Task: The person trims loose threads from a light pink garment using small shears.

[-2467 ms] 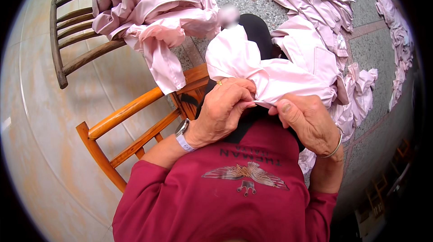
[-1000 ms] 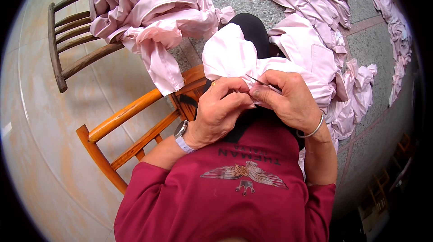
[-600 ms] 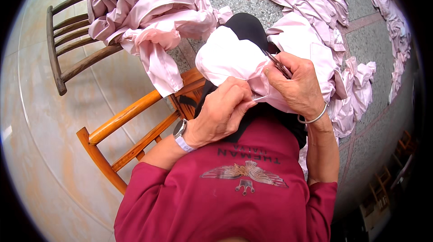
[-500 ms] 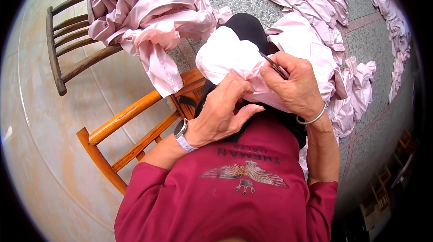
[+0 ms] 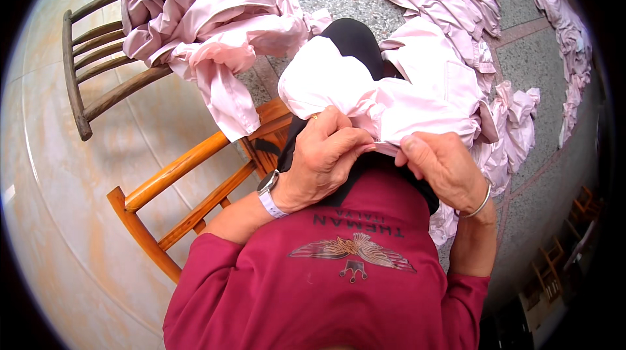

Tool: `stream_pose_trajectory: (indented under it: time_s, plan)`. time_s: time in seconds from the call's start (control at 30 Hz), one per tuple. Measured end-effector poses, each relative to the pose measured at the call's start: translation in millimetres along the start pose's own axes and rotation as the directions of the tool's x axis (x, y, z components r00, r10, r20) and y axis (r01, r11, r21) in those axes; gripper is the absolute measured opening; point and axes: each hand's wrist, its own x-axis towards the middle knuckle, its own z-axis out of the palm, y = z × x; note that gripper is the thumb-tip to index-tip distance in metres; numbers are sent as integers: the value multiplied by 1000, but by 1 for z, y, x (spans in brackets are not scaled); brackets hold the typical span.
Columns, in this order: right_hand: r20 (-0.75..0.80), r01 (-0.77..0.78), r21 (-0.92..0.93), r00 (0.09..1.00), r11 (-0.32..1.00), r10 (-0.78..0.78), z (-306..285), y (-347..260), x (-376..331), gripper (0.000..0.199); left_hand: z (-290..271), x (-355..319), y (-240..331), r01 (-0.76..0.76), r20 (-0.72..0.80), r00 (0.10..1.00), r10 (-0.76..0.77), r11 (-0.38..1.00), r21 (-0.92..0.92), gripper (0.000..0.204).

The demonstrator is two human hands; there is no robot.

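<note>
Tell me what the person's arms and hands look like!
The sleeves are dark red, ending near the elbows. The left hand wears a gold-coloured ring, and a round watch with a pale lilac strap. The right hand has a silvery bangle behind it.

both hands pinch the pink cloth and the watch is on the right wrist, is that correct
Not quite: the head view shows the watch on the left wrist. The rest holds: the left hand and the right hand both pinch the pink cloth.
</note>
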Motion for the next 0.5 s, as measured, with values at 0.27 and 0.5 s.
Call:
stream_pose_trajectory:
  time_s: [0.27, 0.5]
  plan:
    - [13, 9, -147, 1000, 989, -7, 3, -1, 3, 44, 1, -2, 2, -1, 4, 1000, 1, 1000, 18, 21]
    - [25, 14, -184, 1000, 983, -10, 2, -7, 4, 43, 0, -3, 2, -4, -3, 1000, 4, 999, 37, 23]
